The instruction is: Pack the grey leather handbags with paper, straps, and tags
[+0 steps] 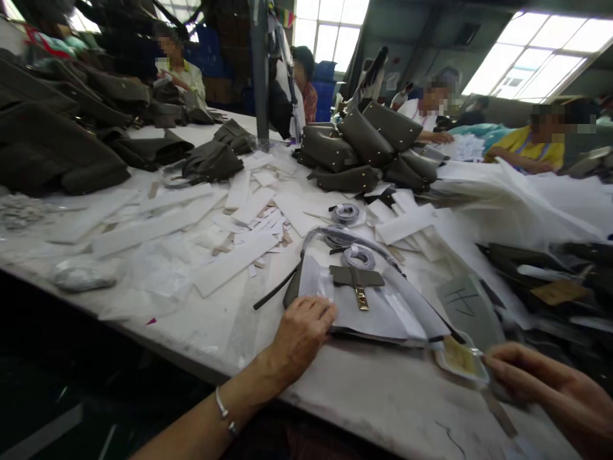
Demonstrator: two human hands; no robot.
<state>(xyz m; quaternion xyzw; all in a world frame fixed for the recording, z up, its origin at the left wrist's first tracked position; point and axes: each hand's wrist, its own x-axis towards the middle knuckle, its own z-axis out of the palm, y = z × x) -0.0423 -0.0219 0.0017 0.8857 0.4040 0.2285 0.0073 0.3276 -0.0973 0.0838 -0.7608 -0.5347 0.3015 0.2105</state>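
A grey handbag [368,306] wrapped in white protective sheets lies flat near the table's front edge, its flap with a gold clasp [360,295] facing up. My left hand [301,332] rests palm down on the bag's left corner, fingers curled over its edge. My right hand [541,383] is at the bag's lower right, its fingers pinched on a small clear packet with a tan tag [460,361] inside. A dark strap [278,289] trails from the bag to the left.
White paper strips [230,262] and plastic bags litter the white table [383,396]. Piles of dark olive handbags [368,150] stand at the back and far left. Rolls of grey tape [345,214] lie behind the bag. Several other people sit across the table.
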